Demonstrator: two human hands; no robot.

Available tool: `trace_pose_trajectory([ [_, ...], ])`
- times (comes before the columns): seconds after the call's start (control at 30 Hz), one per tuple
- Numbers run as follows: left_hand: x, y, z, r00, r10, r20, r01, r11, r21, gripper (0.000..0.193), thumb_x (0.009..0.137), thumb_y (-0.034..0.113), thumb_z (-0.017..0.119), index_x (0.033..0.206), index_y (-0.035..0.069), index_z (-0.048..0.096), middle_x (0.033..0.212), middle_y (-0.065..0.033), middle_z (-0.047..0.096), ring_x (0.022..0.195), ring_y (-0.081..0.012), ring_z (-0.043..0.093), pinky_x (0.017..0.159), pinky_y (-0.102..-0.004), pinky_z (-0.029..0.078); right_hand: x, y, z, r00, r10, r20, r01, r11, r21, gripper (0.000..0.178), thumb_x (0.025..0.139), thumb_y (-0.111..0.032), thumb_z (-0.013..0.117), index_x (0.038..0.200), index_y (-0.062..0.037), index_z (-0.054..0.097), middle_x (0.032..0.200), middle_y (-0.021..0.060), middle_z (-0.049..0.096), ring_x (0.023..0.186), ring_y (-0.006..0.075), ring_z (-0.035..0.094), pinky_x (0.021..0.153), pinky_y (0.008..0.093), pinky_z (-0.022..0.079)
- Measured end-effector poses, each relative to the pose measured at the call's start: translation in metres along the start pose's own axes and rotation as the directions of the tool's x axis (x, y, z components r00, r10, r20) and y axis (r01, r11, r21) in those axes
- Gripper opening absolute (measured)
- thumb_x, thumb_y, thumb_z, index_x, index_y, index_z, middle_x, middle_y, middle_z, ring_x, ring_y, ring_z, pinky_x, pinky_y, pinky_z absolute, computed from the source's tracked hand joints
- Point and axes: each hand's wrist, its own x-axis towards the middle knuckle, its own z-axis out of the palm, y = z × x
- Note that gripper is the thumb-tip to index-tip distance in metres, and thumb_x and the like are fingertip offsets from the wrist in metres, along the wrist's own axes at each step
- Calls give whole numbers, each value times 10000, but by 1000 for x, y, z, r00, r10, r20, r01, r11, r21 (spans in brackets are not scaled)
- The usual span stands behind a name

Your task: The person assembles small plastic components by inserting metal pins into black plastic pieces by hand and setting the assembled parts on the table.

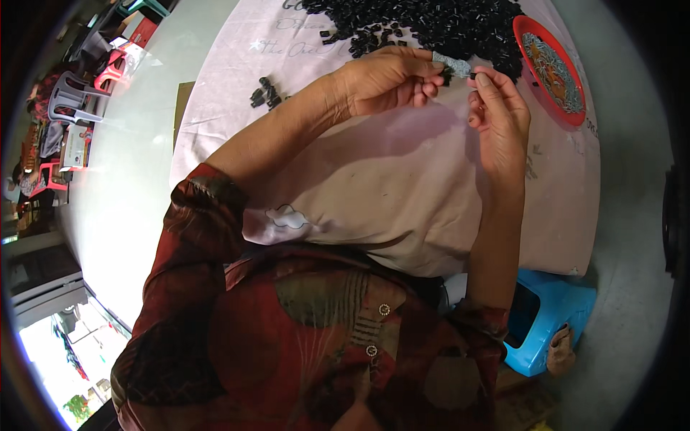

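My left hand (395,80) is closed, thumb against its index finger, with a small black plastic piece (446,75) at the fingertips. A grey speckled covering (453,65) lies along that index finger; whether it is wrapped round the finger I cannot tell. My right hand (501,104) meets it from the right, thumb and finger pinching a tiny black piece (474,75). Just beyond both hands spreads a large heap of small black plastic pieces (438,25). To the right stands a red basin (550,108) with many thin silvery metal parts and something orange inside.
A pale pink cloth (345,187) covers the table. Left of my left forearm sits a small cluster of black pieces (267,93). Below the table's right edge is a blue plastic stool (560,305) with a brown rag (560,350). A grey chair (68,97) stands far left.
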Motion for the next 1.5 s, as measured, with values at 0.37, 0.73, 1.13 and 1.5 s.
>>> trace_pose_trajectory([
  [0.37, -45, -33, -1, 993, 121, 14, -121, 993, -3, 159, 970, 84, 594, 1117, 27, 611, 934, -47, 675, 787, -106, 633, 708, -242, 511, -13, 9, 21, 983, 60, 175, -28, 984, -178, 160, 951, -121, 626, 1068, -13, 636, 940, 55, 682, 700, 53, 532, 616, 191, 423],
  [0.73, -50, -29, -11, 991, 36, -128, -72, 954, -292, 158, 995, 156, 558, 951, 18, 621, 836, -60, 667, 669, -116, 637, 589, -231, 519, -20, 16, 40, 996, -63, 70, 70, 992, -103, 131, 915, -43, 650, 1039, -3, 633, 910, 54, 677, 733, 72, 587, 618, 199, 450],
  [1.13, -46, -29, -10, 964, 254, -80, -237, 955, 178, 98, 927, 43, 638, 1008, 5, 677, 935, -91, 713, 813, -149, 711, 690, -215, 563, -18, 29, 45, 975, -171, 143, 195, 965, -175, 150, 904, -60, 687, 1038, -6, 648, 859, 15, 663, 677, 24, 545, 583, 166, 419],
  [1.5, -47, -16, -24, 998, -51, -47, 27, 909, -416, 107, 901, 112, 707, 973, 40, 672, 861, -59, 717, 767, -112, 689, 605, -210, 533, -20, 27, 40, 976, -169, 138, 199, 949, -243, 161, 884, -82, 725, 1024, -10, 690, 837, -20, 642, 672, 19, 524, 584, 169, 413],
])
